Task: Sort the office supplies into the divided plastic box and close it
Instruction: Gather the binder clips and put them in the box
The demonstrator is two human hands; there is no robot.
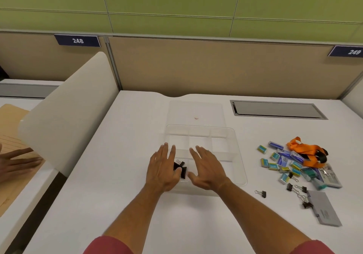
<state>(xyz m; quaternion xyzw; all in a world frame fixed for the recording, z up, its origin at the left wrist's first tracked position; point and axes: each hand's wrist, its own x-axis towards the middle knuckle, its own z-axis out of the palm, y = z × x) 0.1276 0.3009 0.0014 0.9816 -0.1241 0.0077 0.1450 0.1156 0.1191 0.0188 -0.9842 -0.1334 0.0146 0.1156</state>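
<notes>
Box (238, 151) holds few binder clips (180, 169); both hands (163, 167) (208, 167) hover spread, empty — careless reach toward right pile (298, 163) could shove it.

An office — numbered cubicle partitions (78, 40) behind a white desk (117, 155).

A single head-worn wide-angle view looks forward and steeply down from above the near edge of the white bench (121, 175). It faces the far edge and the beige partition (216, 67) behind it. Both forearms reach in from the bottom, close beneath the lens; straight lines bow outward.
</notes>
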